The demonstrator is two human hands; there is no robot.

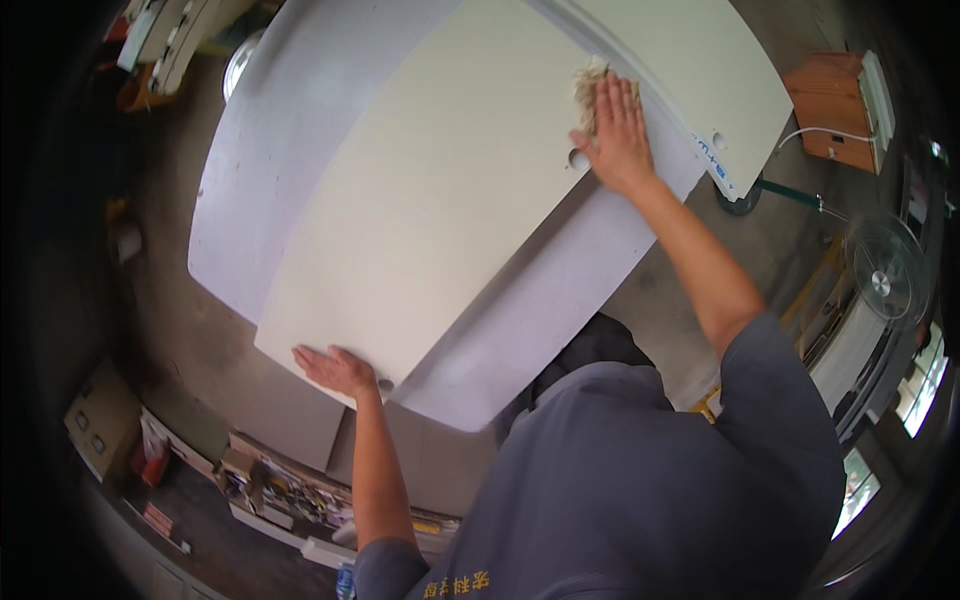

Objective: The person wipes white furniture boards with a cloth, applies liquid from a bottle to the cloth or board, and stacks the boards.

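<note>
Biggest thing in the room: the pale grey desk (560,300), tilted across the view. Everything else placed w/ ref. to the cream panel (430,190) lying flat on top of it, covering most of the desk's middle. A second white panel (700,70) sits just beyond the cream panel's far edge, w/ a small hole near its corner.

Person in a grey shirt (640,480) stands at the panel's near side, both arms out over it. Off past the panel's right end: a standing fan (885,270) on the floor, and an orange-brown box (835,105) further back. Below the panel's near-left corner, a cluttered shelf (290,495) of small items, too blurred to name.

Right hand (620,135) is at the panel's far right edge, fingers together and flat, pressing a beige rag (590,85) onto the surface; the rag pokes out beyond the fingertips. Left hand (338,368) rests palm-down on the panel's near-left corner, fingers slightly spread, gripping nothing. A small round hole (578,158) in the panel lies right beside the right thumb.
</note>
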